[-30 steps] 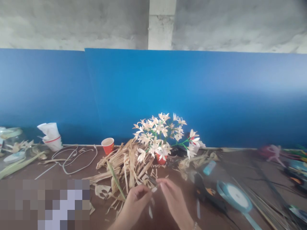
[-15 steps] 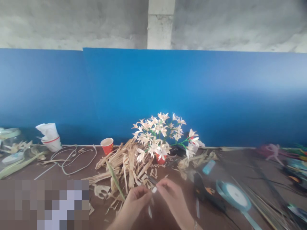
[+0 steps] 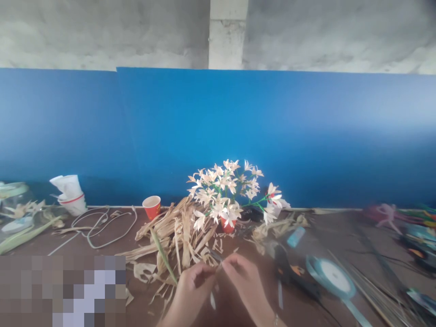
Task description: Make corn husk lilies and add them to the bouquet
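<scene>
My left hand (image 3: 192, 288) and my right hand (image 3: 245, 282) meet at the bottom centre of the head view, fingertips pinched together on a small pale husk piece (image 3: 217, 267) between them. Just beyond the hands lies a heap of dried corn husks (image 3: 177, 231). Behind that stands a bunch of cream husk flowers (image 3: 226, 188) with green stems in a small red cup (image 3: 227, 225).
A red paper cup (image 3: 152, 206) and a stack of white cups (image 3: 71, 194) sit at the back left, with a looped white cord (image 3: 102, 222) nearby. A glue gun (image 3: 289, 272) and a teal ribbon spool (image 3: 329, 277) lie to the right. A blue board (image 3: 238, 136) backs the brown table (image 3: 340, 236).
My two hands have drawn closer, so the fingertips now touch around the small husk piece. The view has shifted slightly.
</scene>
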{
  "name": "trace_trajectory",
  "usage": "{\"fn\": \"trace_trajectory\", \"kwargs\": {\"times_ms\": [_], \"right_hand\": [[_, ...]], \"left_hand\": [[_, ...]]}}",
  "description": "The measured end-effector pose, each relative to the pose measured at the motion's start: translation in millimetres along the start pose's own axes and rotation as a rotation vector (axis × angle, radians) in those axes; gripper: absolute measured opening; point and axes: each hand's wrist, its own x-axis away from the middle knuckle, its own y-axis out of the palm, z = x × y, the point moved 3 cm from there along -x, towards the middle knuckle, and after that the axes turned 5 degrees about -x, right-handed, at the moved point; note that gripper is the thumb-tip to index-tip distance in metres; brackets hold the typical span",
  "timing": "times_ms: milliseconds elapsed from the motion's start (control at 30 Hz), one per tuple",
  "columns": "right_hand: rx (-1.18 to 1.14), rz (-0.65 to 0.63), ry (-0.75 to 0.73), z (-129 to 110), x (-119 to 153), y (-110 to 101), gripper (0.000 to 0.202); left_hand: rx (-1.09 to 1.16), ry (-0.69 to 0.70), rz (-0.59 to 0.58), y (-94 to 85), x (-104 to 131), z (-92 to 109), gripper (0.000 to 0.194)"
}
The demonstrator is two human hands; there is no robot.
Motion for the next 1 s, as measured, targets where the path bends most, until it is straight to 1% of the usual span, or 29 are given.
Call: {"fn": "trace_trajectory", "kwargs": {"times_ms": [133, 333, 567, 800, 900, 1000], "right_hand": [[-0.013, -0.021, 0.001, -1.4, -0.1, 1.6, 0.025], [0.001, 0.008, -0.048, -0.6, -1.1, 0.1, 0.023], [0.014, 0.035, -0.030, 2.0, -0.6, 1.1, 0.024], [0.019, 0.059, -0.003, 6.0, -0.3, 3.6, 0.023], [0.073, 0.056, -0.024, 5.9, 0.4, 4.2, 0.026], [0.152, 0.052, -0.085, 4.4, 1.7, 4.5, 0.028]], "left_hand": [[-0.066, 0.044, 0.002, -0.6, -0.2, 0.0, 0.015], [-0.086, 0.056, 0.005, -0.8, 1.5, 0.7, 0.016], [-0.093, 0.049, 0.001, -1.3, 1.9, 3.5, 0.015], [-0.139, 0.096, 0.011, -2.0, 4.4, 2.6, 0.017], [-0.151, 0.111, 0.007, -1.4, 4.9, 2.3, 0.018], [-0.167, 0.119, 0.007, -1.1, 4.6, 1.7, 0.019]]}}
